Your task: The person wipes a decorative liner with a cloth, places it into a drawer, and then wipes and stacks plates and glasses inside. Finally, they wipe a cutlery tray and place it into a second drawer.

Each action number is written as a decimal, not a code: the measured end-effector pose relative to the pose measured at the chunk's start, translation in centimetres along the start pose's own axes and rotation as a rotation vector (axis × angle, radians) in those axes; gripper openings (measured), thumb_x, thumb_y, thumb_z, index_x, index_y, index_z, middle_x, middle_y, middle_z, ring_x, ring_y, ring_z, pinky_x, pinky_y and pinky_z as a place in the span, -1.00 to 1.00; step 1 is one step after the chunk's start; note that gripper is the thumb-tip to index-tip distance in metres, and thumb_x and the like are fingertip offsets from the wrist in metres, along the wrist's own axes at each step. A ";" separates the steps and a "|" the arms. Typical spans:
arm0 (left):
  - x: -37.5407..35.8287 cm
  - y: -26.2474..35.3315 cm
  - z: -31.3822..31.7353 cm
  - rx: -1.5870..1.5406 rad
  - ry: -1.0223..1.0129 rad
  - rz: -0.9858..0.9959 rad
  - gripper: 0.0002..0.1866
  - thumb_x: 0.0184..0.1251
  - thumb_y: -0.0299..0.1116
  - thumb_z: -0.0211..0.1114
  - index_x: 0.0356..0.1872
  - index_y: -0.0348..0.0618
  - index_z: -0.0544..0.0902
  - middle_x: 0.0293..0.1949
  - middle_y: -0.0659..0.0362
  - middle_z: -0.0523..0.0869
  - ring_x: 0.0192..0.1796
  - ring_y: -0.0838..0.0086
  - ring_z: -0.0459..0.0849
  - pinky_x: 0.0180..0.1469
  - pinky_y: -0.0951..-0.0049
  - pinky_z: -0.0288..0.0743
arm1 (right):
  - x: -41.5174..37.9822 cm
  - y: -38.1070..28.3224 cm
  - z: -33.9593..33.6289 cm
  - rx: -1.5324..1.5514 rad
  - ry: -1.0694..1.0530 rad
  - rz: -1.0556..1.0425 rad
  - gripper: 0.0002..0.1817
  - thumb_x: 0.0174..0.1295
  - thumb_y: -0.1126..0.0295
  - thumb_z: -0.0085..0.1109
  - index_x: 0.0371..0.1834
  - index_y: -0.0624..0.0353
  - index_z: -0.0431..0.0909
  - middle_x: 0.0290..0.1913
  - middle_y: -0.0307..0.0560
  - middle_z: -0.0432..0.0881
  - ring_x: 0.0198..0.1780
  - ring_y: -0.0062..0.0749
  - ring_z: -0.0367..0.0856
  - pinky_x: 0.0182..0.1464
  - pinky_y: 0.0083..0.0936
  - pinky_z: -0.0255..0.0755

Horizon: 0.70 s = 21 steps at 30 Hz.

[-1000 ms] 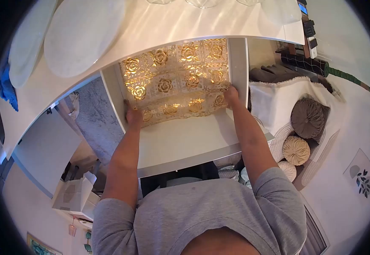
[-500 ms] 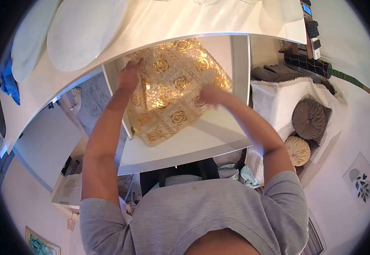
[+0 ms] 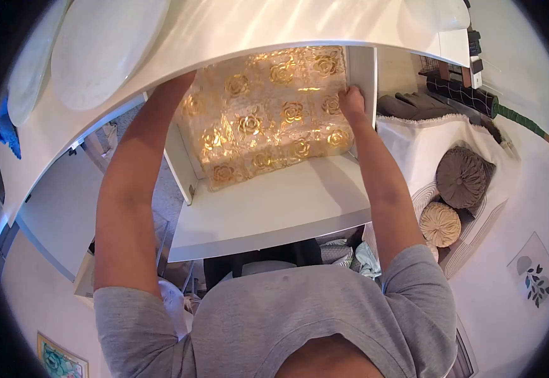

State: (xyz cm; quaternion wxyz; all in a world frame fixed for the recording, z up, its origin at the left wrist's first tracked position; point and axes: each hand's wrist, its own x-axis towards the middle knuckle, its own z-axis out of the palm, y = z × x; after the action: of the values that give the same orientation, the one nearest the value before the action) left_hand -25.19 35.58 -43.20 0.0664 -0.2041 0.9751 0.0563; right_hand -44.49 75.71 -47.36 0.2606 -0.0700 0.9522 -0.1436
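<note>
A translucent mat with shiny gold roses lies across the inside of a white drawer, its near edge short of the drawer's front. My right hand is at the mat's right edge beside the drawer's side wall, its fingers closed on that edge. On the other side my left hand reaches to the mat's far left part, and the white top above the drawer hides its fingers.
The white top overhangs the drawer's back and bears pale oval pieces. To the right are a draped white cover, a dark round cushion and a cream one. A green-wrapped stem is farther right.
The mat has been turned and spread wider across the drawer. My right hand has moved right and up to its edge; my left hand has gone farther in under the top.
</note>
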 end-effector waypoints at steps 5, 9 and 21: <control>-3.6 3.5 2.2 -0.172 0.165 -0.107 -0.47 0.13 -0.40 0.14 0.20 0.18 0.42 0.19 -0.01 0.36 0.24 0.04 0.31 0.25 0.01 0.17 | -3.3 2.3 0.6 0.039 0.067 -0.057 -0.69 0.10 0.30 0.11 -0.15 0.27 0.47 -0.16 0.40 0.54 -0.04 0.21 0.50 0.03 -0.15 0.38; -16.1 7.1 4.6 -0.274 -0.251 -0.534 -0.13 0.06 -0.47 0.19 0.42 0.02 -0.06 0.19 -0.16 0.27 0.23 -0.04 0.26 0.22 -0.03 0.16 | -4.8 6.7 2.2 -0.225 -0.144 -0.006 -0.68 0.07 0.39 0.07 -0.10 0.30 0.47 -0.11 0.43 0.52 -0.02 0.20 0.50 0.05 -0.17 0.37; -24.1 7.9 8.7 -0.532 -0.424 -0.806 0.03 -0.03 -0.65 0.23 0.43 0.12 -0.20 0.02 -0.12 0.43 -0.02 0.05 0.51 0.02 0.27 0.44 | -4.4 8.7 4.1 -0.029 -0.161 0.061 -0.61 -0.09 0.45 0.19 -0.12 0.28 0.53 -0.21 0.23 0.61 -0.13 0.08 0.58 -0.07 -0.24 0.43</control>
State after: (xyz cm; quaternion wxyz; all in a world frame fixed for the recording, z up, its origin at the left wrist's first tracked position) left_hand -5.57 53.41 -47.45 0.2244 -0.5570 0.7364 0.3117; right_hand -39.12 83.88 -51.38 0.3395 -0.0563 0.9318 -0.1156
